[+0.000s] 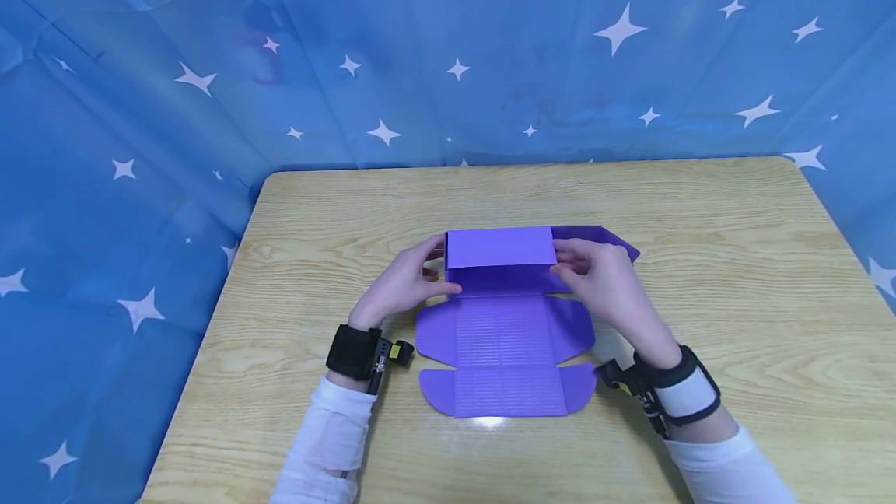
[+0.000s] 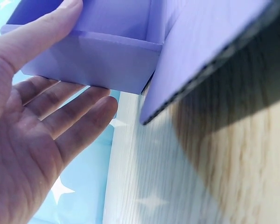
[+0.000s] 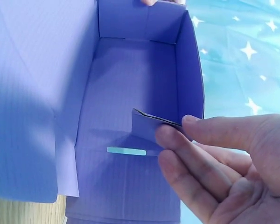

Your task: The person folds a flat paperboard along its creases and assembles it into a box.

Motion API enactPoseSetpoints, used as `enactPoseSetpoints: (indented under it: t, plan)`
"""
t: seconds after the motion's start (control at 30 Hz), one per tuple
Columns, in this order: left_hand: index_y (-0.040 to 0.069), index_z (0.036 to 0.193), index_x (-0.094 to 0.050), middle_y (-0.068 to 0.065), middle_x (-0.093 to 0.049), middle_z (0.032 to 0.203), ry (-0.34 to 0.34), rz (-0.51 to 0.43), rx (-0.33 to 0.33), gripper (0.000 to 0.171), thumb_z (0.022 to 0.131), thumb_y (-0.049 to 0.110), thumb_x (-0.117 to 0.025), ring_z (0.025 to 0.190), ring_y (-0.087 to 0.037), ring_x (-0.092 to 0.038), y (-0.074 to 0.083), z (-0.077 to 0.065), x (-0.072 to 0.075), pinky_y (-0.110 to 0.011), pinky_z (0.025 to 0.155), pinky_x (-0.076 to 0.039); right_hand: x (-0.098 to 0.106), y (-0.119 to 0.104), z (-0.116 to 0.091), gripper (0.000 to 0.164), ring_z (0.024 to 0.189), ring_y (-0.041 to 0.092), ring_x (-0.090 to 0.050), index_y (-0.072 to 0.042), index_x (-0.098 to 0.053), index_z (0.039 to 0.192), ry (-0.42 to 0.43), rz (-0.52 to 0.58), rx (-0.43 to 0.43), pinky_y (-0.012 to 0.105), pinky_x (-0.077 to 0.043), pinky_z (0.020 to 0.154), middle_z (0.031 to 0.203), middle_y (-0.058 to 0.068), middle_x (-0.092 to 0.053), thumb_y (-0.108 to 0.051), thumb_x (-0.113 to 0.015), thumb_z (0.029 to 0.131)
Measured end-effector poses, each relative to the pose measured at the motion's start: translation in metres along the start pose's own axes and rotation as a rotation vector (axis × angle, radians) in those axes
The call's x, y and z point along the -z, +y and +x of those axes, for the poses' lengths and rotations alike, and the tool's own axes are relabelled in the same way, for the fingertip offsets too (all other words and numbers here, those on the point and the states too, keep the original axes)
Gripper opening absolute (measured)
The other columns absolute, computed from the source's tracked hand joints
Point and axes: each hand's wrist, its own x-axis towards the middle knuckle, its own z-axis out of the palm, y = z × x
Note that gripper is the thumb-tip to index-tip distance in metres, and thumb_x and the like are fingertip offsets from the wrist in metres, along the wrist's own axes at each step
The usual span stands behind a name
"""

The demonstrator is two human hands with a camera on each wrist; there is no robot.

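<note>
A purple cardboard box (image 1: 500, 333), partly folded up, lies on the table with its lid part spread flat toward me. At its left end, my left hand (image 1: 402, 278) holds the folded end wall (image 2: 93, 60), thumb over the rim and fingers along the outside. My right hand (image 1: 605, 278) is at the other end. Between thumb and fingers it pinches a small corner flap (image 3: 147, 125), bent inward. The right end panel (image 3: 126, 186) lies folded down, with a narrow slot (image 3: 126, 150) along its crease.
The wooden table (image 1: 280, 403) carries the box near its middle. Side flaps (image 1: 437, 391) of the lid stick out left and right. A blue curtain with white stars (image 1: 455, 68) hangs behind the table and down its left side.
</note>
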Motion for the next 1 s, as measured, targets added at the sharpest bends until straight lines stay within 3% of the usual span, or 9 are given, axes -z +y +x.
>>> enactPoseSetpoints:
  t: [0.67,1.0]
  plan:
    - [0.015,0.158,-0.044,-0.010,-0.058,0.155,0.000,-0.012,0.027,0.080,0.090,0.021,-0.085,0.146,-0.037,-0.055,0.000,0.000,0.000,-0.053,0.117,-0.052,-0.001,0.007,0.003,0.037,0.095,0.039,-0.080,0.010,-0.070,0.128,0.010,-0.043,0.035,0.052,-0.065,0.087,0.107,0.027,-0.079,0.000,-0.075,0.093]
    - [0.014,0.158,-0.044,-0.011,-0.057,0.156,-0.003,-0.019,0.039,0.080,0.090,0.021,-0.085,0.147,-0.037,-0.055,0.002,0.000,0.001,-0.054,0.118,-0.050,0.002,0.017,0.006,0.041,0.099,0.041,-0.079,0.008,-0.069,0.129,-0.086,-0.148,-0.020,0.055,-0.064,0.087,0.119,0.029,-0.076,-0.008,-0.077,0.092]
